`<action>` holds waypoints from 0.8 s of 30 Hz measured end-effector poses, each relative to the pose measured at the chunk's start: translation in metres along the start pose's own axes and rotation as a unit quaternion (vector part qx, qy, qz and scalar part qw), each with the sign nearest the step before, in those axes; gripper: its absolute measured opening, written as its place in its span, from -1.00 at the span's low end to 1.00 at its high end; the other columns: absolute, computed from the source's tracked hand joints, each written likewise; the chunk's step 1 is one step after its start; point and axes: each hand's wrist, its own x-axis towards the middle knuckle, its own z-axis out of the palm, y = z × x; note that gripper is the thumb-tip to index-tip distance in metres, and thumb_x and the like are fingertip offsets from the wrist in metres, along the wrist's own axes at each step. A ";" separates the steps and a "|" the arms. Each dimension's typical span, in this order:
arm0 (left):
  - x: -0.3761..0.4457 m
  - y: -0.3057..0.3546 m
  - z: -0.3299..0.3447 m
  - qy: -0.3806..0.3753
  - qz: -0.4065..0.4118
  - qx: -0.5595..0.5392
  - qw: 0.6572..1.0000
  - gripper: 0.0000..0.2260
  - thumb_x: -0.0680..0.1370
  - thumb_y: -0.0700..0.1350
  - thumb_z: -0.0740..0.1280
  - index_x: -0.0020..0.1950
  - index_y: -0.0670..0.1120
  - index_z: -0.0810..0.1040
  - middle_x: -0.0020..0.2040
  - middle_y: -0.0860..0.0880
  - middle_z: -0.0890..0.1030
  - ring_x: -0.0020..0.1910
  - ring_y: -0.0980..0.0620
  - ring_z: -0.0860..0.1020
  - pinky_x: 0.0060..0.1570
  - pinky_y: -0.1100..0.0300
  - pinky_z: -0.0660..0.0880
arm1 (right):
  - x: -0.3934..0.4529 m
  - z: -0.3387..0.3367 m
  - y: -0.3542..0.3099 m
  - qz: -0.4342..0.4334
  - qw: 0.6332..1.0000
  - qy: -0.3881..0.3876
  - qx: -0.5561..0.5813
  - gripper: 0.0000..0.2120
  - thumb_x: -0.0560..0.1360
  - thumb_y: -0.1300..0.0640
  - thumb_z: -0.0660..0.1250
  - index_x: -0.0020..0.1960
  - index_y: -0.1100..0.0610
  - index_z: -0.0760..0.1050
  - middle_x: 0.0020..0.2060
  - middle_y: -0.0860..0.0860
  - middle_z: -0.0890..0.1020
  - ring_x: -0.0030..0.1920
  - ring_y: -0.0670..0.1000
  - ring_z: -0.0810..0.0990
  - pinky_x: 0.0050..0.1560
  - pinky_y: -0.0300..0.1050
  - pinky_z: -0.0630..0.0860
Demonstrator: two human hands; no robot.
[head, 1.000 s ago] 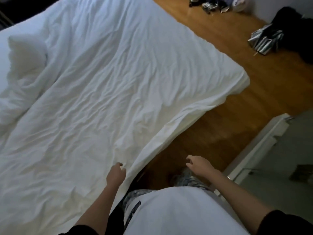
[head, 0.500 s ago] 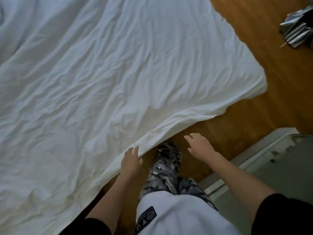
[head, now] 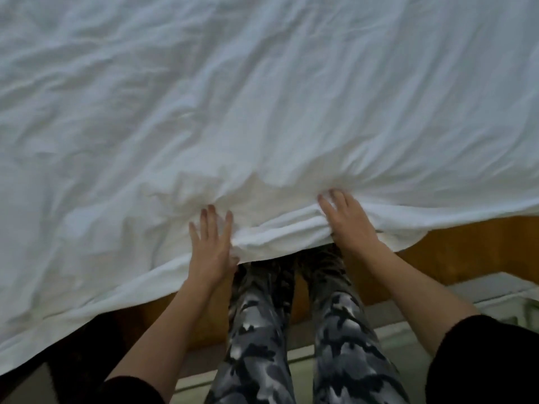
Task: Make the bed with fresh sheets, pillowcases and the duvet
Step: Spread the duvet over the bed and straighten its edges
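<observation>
Two hands work the near edge of one white duvet [head: 262, 112]. The left hand [head: 211, 246] lies flat on the cloth with its four fingers straight and spread, palm down; its thumb side meets a bunched fold at the hem, and whether the thumb is tucked under that fold cannot be told. The right hand [head: 348, 221] sits on the same bunched edge, its fingers bent over the top of the fold and its thumb out of sight beneath, so it appears to hold the gathered cloth. Between the two hands the hem is rumpled into one thick roll. The duvet spreads away from them, creased all over, and fills the upper part of the view; its edge hangs over the wooden floor [head: 466, 246]. Below the hands stand two legs in grey camouflage trousers [head: 262, 345], and two black sleeves [head: 490, 360] end at the forearms.
</observation>
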 end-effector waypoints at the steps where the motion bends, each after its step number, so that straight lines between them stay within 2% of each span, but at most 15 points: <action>1: 0.001 -0.001 0.006 0.020 0.015 0.009 1.000 0.06 0.23 0.16 0.58 0.52 -0.19 0.10 0.49 -0.42 0.09 0.47 -0.41 0.07 0.33 -0.41 0.12 | 0.005 0.004 0.003 -0.011 1.000 0.017 0.017 -0.29 0.10 0.38 0.47 0.25 0.25 0.43 0.03 0.26 0.54 -0.03 0.29 0.54 -0.08 0.08 0.54; 4: -0.005 0.008 0.019 0.079 0.082 0.017 0.993 -0.09 0.38 0.30 0.38 0.49 -0.22 0.14 0.47 -0.43 0.13 0.46 -0.41 0.12 0.32 -0.42 0.16 | 0.003 0.008 0.010 -0.072 0.993 0.049 0.080 -0.45 0.07 0.35 0.53 0.03 0.20 0.48 -0.23 0.13 0.55 -0.29 0.19 0.55 -0.46 -0.10 0.43; 6: -0.011 0.017 0.022 0.112 0.096 0.001 0.989 -0.16 0.42 0.25 0.38 0.48 -0.20 0.12 0.47 -0.39 0.16 0.46 -0.38 0.16 0.32 -0.39 0.16 | -0.004 0.006 0.015 -0.088 0.984 0.116 0.098 -0.60 0.13 0.34 0.50 -0.07 0.20 0.52 -0.28 0.10 0.54 -0.34 0.17 0.54 -0.53 -0.14 0.36; 9: -0.010 0.019 0.012 0.206 0.000 -0.033 0.978 -0.28 0.42 -0.02 0.45 0.44 -0.20 0.18 0.43 -0.32 0.29 0.42 -0.31 0.26 0.34 -0.29 0.19 | -0.003 -0.013 0.015 -0.069 0.956 0.262 0.113 -0.72 0.21 0.40 0.32 -0.09 0.23 0.55 -0.31 0.13 0.55 -0.37 0.18 0.53 -0.53 -0.12 0.37; 11: -0.005 0.008 0.000 0.283 -0.044 -0.034 0.957 -0.38 0.40 -0.15 0.45 0.39 -0.19 0.27 0.38 -0.29 0.36 0.37 -0.27 0.31 0.35 -0.22 0.22 | 0.007 -0.028 0.012 -0.034 0.930 0.346 0.121 -0.74 0.24 0.42 0.28 -0.11 0.25 0.57 -0.32 0.14 0.56 -0.38 0.16 0.51 -0.50 -0.12 0.35; 13: 0.003 -0.008 -0.013 0.348 -0.054 -0.019 0.936 -0.52 0.48 -0.14 0.41 0.35 -0.18 0.35 0.34 -0.28 0.39 0.34 -0.26 0.34 0.32 -0.21 0.26 | 0.022 -0.039 0.009 -0.003 0.912 0.397 0.106 -0.76 0.27 0.41 0.27 -0.12 0.22 0.58 -0.32 0.13 0.55 -0.37 0.14 0.49 -0.46 -0.14 0.29; 15: 0.016 -0.024 -0.026 0.374 -0.078 0.002 0.924 -0.61 0.55 -0.11 0.34 0.34 -0.17 0.40 0.35 -0.29 0.40 0.34 -0.27 0.33 0.31 -0.22 0.27 | 0.041 -0.039 0.011 0.019 0.907 0.412 0.087 -0.75 0.29 0.37 0.33 -0.06 0.18 0.55 -0.20 0.14 0.57 -0.23 0.14 0.49 -0.31 -0.10 0.31; 16: 0.022 -0.030 -0.031 0.354 -0.095 0.008 0.930 -0.61 0.56 -0.08 0.31 0.36 -0.16 0.39 0.37 -0.30 0.38 0.36 -0.28 0.30 0.32 -0.23 0.24 | 0.051 -0.034 0.013 0.019 0.916 0.391 0.083 -0.71 0.32 0.31 0.36 0.04 0.17 0.52 -0.08 0.17 0.58 -0.10 0.16 0.49 -0.17 -0.05 0.36; 18: 0.035 -0.039 -0.031 0.250 -0.122 -0.004 0.961 -0.46 0.56 0.07 0.28 0.45 -0.16 0.29 0.45 -0.32 0.27 0.43 -0.32 0.22 0.35 -0.28 0.15 | 0.067 -0.022 0.017 -0.008 0.950 0.306 0.059 -0.50 0.42 -0.01 0.36 0.29 0.18 0.39 0.19 0.25 0.49 0.17 0.26 0.45 0.17 0.10 0.35; 19: 0.038 -0.041 -0.029 0.194 -0.121 -0.010 0.973 -0.33 0.52 0.18 0.26 0.49 -0.17 0.22 0.47 -0.32 0.22 0.45 -0.33 0.19 0.36 -0.31 0.11 | 0.073 -0.018 0.020 -0.020 0.963 0.266 0.035 -0.33 0.42 -0.19 0.31 0.37 0.19 0.31 0.26 0.29 0.42 0.25 0.30 0.40 0.26 0.19 0.31; 20: 0.040 -0.042 -0.026 0.154 -0.109 -0.011 0.982 -0.21 0.47 0.28 0.25 0.51 -0.20 0.17 0.48 -0.34 0.20 0.45 -0.35 0.19 0.35 -0.33 0.10 | 0.078 -0.014 0.023 -0.028 0.971 0.238 0.017 -0.22 0.40 -0.29 0.26 0.41 0.21 0.27 0.29 0.30 0.39 0.28 0.31 0.38 0.28 0.24 0.30; 21: 0.042 -0.044 -0.024 0.130 -0.092 -0.006 0.987 -0.14 0.43 0.31 0.29 0.51 -0.22 0.16 0.46 -0.36 0.22 0.43 -0.36 0.21 0.33 -0.34 0.13 | 0.082 -0.014 0.025 -0.031 0.973 0.230 -0.002 -0.22 0.39 -0.28 0.28 0.40 0.22 0.28 0.27 0.29 0.41 0.26 0.29 0.38 0.25 0.23 0.33; 22: 0.044 -0.045 -0.025 0.114 -0.077 0.002 0.990 -0.13 0.40 0.28 0.36 0.50 -0.25 0.19 0.42 -0.38 0.27 0.39 -0.38 0.27 0.29 -0.33 0.21 | 0.085 -0.014 0.025 -0.035 0.970 0.239 -0.023 -0.32 0.39 -0.16 0.36 0.36 0.23 0.34 0.21 0.27 0.46 0.17 0.27 0.42 0.16 0.16 0.38; 24: 0.045 -0.049 -0.032 0.114 -0.049 0.025 0.992 -0.25 0.39 0.10 0.48 0.40 -0.30 0.32 0.24 -0.39 0.43 0.18 -0.38 0.44 0.07 -0.26 0.43 | 0.088 -0.018 0.023 -0.046 0.956 0.280 -0.067 -0.56 0.29 0.20 0.49 0.13 0.24 0.48 -0.05 0.19 0.57 -0.12 0.19 0.49 -0.15 0.00 0.42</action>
